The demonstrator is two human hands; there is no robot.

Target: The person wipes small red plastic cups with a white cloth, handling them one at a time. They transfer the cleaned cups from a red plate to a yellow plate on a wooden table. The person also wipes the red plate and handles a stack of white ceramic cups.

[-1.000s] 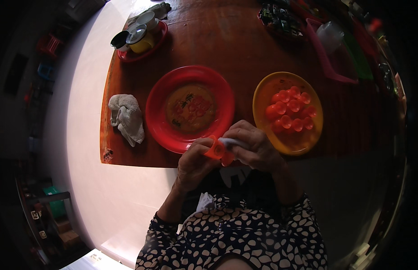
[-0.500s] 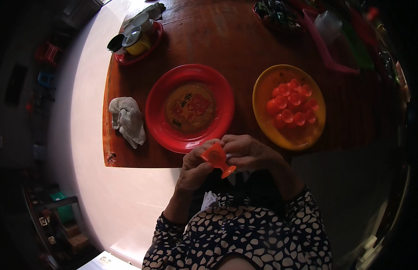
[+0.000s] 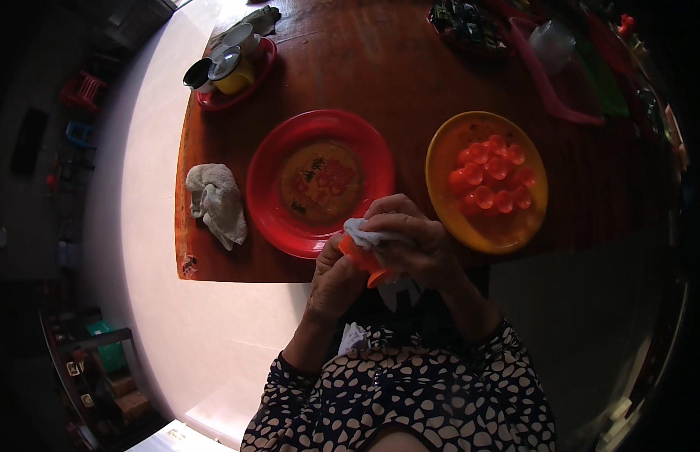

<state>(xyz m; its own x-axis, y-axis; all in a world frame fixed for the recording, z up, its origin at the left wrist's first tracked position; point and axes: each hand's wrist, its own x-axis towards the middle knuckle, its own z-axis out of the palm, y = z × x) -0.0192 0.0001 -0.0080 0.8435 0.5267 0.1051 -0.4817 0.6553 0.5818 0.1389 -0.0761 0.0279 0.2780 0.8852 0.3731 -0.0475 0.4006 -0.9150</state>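
Just off the table's front edge, my left hand (image 3: 339, 279) is closed on a small orange plastic cup (image 3: 360, 256) with a stem and flared foot. The cup lies tilted between my two hands. A white cloth (image 3: 371, 233) is gripped in my right hand (image 3: 418, 245) and pressed against the cup's upper end, so the mouth is covered. Behind my hands lies a red plate (image 3: 259, 188) with a printed centre. To the right, a yellow oval plate (image 3: 448, 215) bears a cluster of several similar red-orange pieces with round, shallow ends (image 3: 483, 197).
A crumpled white towel (image 3: 216, 203) lies left of the red plate on the wooden table (image 3: 350, 68). At the far left, a red tray (image 3: 267, 71) carries cups and a yellow lidded container (image 3: 233, 74). A pink basket (image 3: 546, 90) stands at the far right.
My right hand has brought the white cloth over the top of the orange cup, which was bare before. My left hand keeps its hold, shifted slightly right.
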